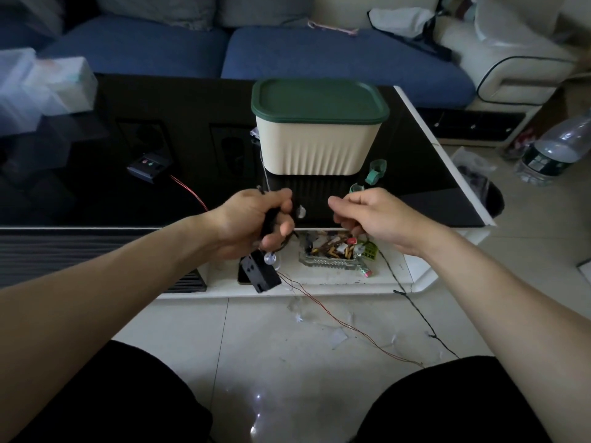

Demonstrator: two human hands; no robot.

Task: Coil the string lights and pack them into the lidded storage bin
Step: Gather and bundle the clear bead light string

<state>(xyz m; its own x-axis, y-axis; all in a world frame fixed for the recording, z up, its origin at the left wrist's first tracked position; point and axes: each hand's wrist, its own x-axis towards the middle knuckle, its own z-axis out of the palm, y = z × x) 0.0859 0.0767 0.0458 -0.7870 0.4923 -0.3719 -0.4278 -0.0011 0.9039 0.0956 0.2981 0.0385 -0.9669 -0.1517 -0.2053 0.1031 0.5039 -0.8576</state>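
Tightly coiled string lights (pixel 271 219), left grip (pixel 256 222)

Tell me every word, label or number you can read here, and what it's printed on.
None can be read for certain.
Green tag by the glass tray: dark print, too blurred to read.
Water bottle label: pale print, too small to read.
Small box on the black table: a red and a green dot, no words.
Storage bin and green lid: no print seen.
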